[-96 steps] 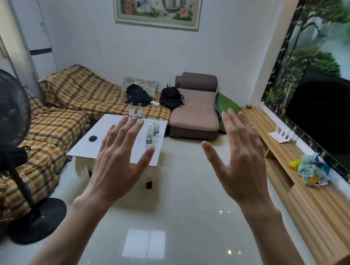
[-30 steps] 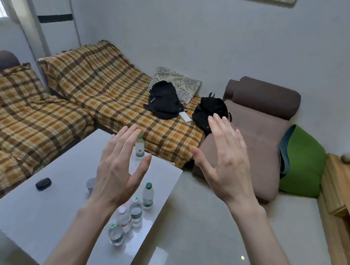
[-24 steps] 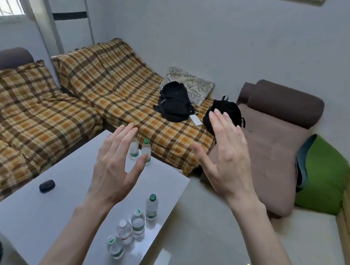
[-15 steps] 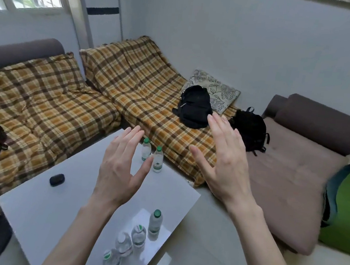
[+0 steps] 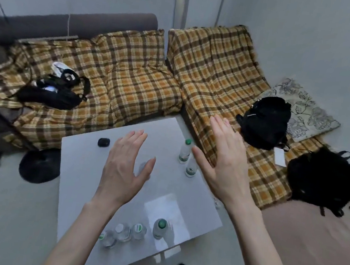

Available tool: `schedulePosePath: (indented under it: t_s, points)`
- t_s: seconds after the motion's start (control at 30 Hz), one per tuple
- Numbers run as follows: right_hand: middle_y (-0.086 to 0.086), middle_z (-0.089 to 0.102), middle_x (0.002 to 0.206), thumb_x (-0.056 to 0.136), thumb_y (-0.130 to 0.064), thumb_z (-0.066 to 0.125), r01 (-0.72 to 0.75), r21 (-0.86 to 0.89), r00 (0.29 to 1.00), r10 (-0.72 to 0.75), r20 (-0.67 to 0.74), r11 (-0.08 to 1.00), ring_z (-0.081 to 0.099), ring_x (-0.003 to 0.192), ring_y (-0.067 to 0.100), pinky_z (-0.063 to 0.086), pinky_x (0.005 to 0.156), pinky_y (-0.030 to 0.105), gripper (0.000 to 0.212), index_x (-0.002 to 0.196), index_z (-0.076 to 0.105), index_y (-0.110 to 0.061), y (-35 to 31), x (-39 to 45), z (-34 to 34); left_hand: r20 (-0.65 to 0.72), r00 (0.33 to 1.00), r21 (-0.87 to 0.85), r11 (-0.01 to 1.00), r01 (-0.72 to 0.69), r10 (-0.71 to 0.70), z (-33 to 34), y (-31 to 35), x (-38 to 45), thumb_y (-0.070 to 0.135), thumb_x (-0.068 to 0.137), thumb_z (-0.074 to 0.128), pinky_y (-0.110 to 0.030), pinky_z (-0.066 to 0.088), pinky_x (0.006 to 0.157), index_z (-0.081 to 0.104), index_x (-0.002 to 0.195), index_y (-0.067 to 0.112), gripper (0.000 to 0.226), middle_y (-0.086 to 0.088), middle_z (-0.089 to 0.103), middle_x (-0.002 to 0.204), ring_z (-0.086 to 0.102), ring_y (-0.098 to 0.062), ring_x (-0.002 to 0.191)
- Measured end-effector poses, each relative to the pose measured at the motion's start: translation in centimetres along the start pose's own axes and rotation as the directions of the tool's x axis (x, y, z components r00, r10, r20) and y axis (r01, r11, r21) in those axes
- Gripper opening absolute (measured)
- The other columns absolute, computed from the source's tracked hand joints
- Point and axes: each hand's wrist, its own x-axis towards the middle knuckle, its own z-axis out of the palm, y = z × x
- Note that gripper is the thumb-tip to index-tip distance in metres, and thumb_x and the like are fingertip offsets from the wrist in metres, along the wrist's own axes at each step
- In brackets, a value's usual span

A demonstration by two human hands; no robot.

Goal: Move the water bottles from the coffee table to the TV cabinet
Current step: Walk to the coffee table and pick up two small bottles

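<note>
A white coffee table (image 5: 90,179) fills the middle of the view. Several small clear water bottles with green caps stand on it: a row near its front edge (image 5: 159,228) and two at its far right side (image 5: 184,151). My left hand (image 5: 125,168) hovers open, palm down, above the table's middle. My right hand (image 5: 223,166) is open too, raised just right of the two far bottles, partly hiding the nearer one. Neither hand touches a bottle. The TV cabinet is out of view.
A small black object (image 5: 103,142) lies on the table's far left. A plaid-covered corner sofa (image 5: 145,79) wraps around behind, with black bags (image 5: 266,121) on it. A fan's round black base (image 5: 39,166) stands left of the table. A brown lounger (image 5: 320,247) lies to the right.
The view has swung left and tilted down over the table, and I have come closer. Both hands stay open and empty, now lower over the tabletop.
</note>
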Motion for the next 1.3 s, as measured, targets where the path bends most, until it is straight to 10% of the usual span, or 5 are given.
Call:
schedulePosePath:
  t_s: [0.7, 0.97, 1.3]
  points:
    - [0.0, 0.038, 0.162, 0.098, -0.057, 0.054, 0.179, 0.328, 0.905, -0.286, 0.315, 0.927, 0.026, 0.155, 0.02, 0.029, 0.121, 0.052, 0.074, 0.156, 0.037, -0.014, 4.4, -5.7, 11.2, 0.121, 0.885, 0.112, 0.892, 0.438, -0.449, 7.6, -0.2, -13.8, 0.037, 0.1, 0.063, -0.051, 0.037, 0.121, 0.052, 0.149, 0.009, 0.058, -0.006, 0.054, 0.155, 0.046, -0.025, 0.148]
    - [0.001, 0.033, 0.165, 0.096, -0.048, 0.061, 0.136, 0.153, 0.786, -0.201, 0.584, 0.979, 0.03, 0.152, 0.028, 0.03, 0.119, 0.048, 0.072, 0.157, 0.035, -0.018, 4.9, -12.0, 17.1, 0.265, 0.795, 0.213, 0.838, 0.503, -0.545, 12.1, -2.7, -17.6, 0.027, 0.092, 0.072, -0.045, 0.051, 0.096, 0.069, 0.127, 0.01, 0.038, -0.005, 0.07, 0.122, 0.063, -0.031, 0.112]
    - [0.0, 0.052, 0.139, 0.098, -0.039, 0.055, 0.168, -0.018, 0.607, -0.089, 0.79, 0.986, 0.058, 0.107, 0.027, 0.042, 0.08, 0.035, 0.048, 0.142, 0.046, -0.022, 6.0, -16.6, 26.0, 0.446, 0.71, 0.34, 0.837, 0.43, -0.545, 18.9, -7.6, -20.3, 0.026, 0.093, 0.065, -0.038, 0.037, 0.106, 0.061, 0.136, 0.019, 0.044, 0.0, 0.063, 0.13, 0.055, -0.027, 0.12]
